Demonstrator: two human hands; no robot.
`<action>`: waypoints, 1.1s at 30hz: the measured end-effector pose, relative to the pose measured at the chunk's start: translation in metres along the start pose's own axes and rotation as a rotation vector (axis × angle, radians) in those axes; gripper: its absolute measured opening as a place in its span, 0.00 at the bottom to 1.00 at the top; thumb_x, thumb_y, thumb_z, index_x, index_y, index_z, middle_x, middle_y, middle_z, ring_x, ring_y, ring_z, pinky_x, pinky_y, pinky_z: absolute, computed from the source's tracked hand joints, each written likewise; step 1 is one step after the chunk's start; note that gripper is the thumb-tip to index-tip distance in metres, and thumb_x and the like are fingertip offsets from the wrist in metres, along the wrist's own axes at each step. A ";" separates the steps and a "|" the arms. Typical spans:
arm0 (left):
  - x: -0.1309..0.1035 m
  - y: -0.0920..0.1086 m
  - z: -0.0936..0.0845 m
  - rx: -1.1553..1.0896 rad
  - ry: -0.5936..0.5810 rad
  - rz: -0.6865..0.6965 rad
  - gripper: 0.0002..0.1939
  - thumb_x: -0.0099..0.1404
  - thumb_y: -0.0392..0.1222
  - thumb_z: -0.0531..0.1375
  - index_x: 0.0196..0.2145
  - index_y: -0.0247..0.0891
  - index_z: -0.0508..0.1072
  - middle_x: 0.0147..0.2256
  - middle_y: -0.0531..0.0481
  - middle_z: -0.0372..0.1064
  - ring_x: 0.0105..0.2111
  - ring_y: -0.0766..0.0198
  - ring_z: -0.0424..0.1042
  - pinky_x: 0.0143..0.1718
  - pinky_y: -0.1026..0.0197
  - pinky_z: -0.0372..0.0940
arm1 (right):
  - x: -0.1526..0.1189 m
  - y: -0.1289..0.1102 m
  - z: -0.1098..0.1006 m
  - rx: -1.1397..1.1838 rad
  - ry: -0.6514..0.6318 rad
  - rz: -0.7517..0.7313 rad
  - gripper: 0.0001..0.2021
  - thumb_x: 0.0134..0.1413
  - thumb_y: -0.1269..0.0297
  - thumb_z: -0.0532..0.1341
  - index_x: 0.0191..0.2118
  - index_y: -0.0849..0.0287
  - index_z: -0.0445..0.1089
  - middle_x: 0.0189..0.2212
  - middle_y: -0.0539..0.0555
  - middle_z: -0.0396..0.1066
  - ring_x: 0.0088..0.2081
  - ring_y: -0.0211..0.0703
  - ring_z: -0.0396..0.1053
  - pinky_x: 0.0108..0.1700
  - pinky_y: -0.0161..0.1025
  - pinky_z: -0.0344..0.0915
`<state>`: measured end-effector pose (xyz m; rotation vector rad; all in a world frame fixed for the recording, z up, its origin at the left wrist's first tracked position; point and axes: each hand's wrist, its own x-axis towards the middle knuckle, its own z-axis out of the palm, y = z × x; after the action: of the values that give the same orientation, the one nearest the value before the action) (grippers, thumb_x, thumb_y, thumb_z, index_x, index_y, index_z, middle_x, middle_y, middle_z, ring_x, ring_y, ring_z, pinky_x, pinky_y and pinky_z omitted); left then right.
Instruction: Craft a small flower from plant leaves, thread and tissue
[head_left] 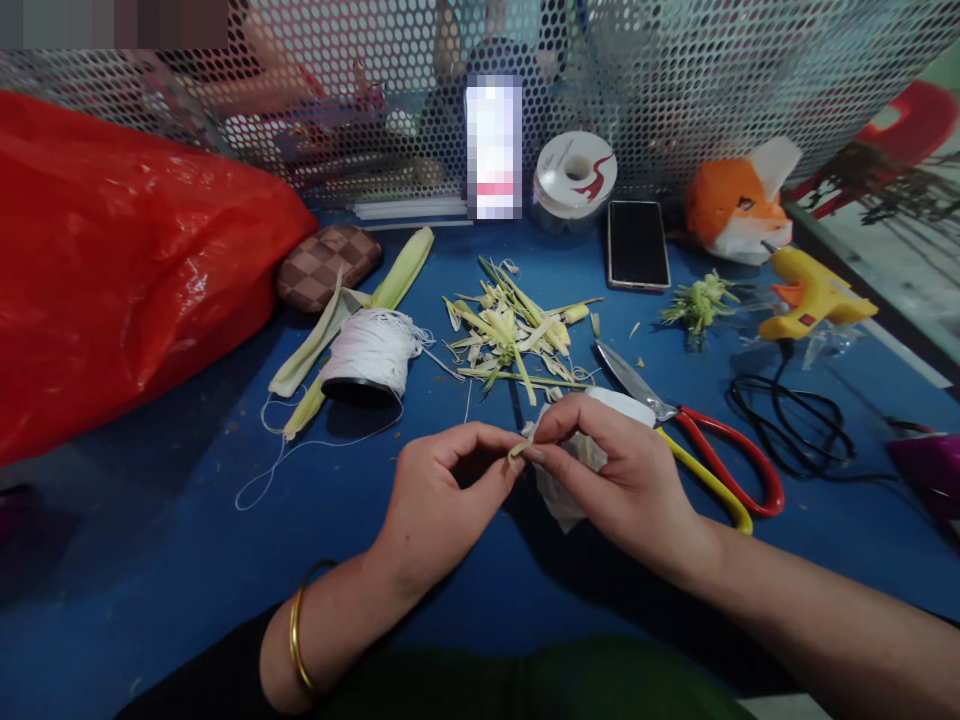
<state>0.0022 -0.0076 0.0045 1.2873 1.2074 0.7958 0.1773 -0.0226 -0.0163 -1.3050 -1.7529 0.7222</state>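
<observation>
Both hands meet over the front middle of the blue table. Between the fingertips of my left hand (442, 490) and my right hand (622, 480) is a small pale strip of husk (517, 452), folded or curled. Each hand pinches it with thumb and forefinger. Just behind and under my right hand lies a crumpled translucent white wrapping (561, 500). A heap of green and yellow husk scraps (517, 335) lies beyond the hands. To the left stands a spool of white string (371, 355), its loose end trailing on the table, with corn husks (401, 270) behind it.
Red-handled scissors (697, 425) and a yellow handle (705, 480) lie right of my hands. Farther right are a yellow glue gun (814, 290) and its black cord (795, 430). A phone (637, 245), a ribbon roll (576, 175) and a perforated metal screen (337, 110) stand behind. A red bag (127, 270) fills the left.
</observation>
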 end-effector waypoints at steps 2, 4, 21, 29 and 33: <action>0.001 0.000 0.001 -0.044 -0.001 -0.049 0.03 0.56 0.35 0.65 0.29 0.35 0.80 0.26 0.49 0.78 0.28 0.63 0.74 0.32 0.65 0.68 | 0.001 0.000 0.000 0.014 -0.005 -0.013 0.04 0.59 0.69 0.62 0.33 0.56 0.67 0.28 0.48 0.71 0.32 0.39 0.70 0.35 0.36 0.64; 0.003 -0.001 0.002 -0.128 -0.007 -0.107 0.04 0.57 0.36 0.64 0.29 0.35 0.80 0.26 0.49 0.77 0.26 0.64 0.73 0.31 0.65 0.68 | 0.002 0.000 0.000 0.025 -0.008 -0.032 0.04 0.59 0.68 0.62 0.33 0.56 0.67 0.29 0.48 0.72 0.32 0.39 0.70 0.35 0.36 0.64; 0.004 -0.008 0.001 -0.256 -0.009 -0.142 0.04 0.56 0.37 0.66 0.27 0.34 0.81 0.27 0.50 0.77 0.29 0.66 0.72 0.34 0.67 0.67 | 0.005 0.004 -0.002 0.058 -0.071 -0.176 0.03 0.60 0.71 0.62 0.34 0.58 0.70 0.31 0.52 0.70 0.35 0.40 0.68 0.37 0.37 0.64; 0.003 -0.007 0.000 0.038 0.081 0.031 0.05 0.56 0.33 0.64 0.29 0.36 0.82 0.29 0.50 0.81 0.31 0.64 0.77 0.35 0.68 0.69 | 0.004 0.003 -0.001 0.033 -0.073 -0.077 0.05 0.60 0.68 0.62 0.31 0.58 0.69 0.28 0.50 0.70 0.32 0.39 0.67 0.36 0.38 0.63; 0.002 -0.005 0.000 0.085 0.009 0.126 0.08 0.57 0.31 0.61 0.32 0.35 0.81 0.31 0.50 0.81 0.32 0.63 0.78 0.36 0.67 0.70 | 0.001 0.000 0.000 0.056 -0.025 0.058 0.05 0.58 0.68 0.64 0.31 0.57 0.69 0.28 0.49 0.71 0.31 0.38 0.68 0.35 0.36 0.63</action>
<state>0.0016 -0.0069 -0.0003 1.4418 1.1867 0.8492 0.1771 -0.0214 -0.0165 -1.3185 -1.7081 0.8178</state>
